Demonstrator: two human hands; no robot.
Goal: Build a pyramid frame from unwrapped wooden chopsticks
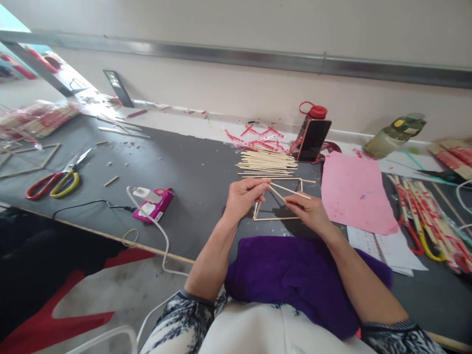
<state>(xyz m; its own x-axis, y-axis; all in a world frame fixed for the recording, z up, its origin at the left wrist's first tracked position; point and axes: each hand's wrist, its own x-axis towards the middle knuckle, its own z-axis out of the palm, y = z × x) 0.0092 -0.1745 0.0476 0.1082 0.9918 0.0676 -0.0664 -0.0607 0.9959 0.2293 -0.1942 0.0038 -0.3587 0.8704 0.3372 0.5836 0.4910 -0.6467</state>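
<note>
Two thin wooden sticks meet at an angle between my hands, above the grey table. My left hand pinches them where their ends come together. My right hand is closed on the lower stick near its other end. Beneath my hands lies a rectangular stick frame flat on the table, partly hidden by my fingers. Just behind it a pile of loose wooden sticks is spread out. A purple cloth lies at the table edge below my wrists.
Left are red-and-yellow scissors and a magenta power strip with a white cable. Behind stand a phone against a red-capped bottle and a greenish bottle. Pink paper and wrapped stick bundles lie right.
</note>
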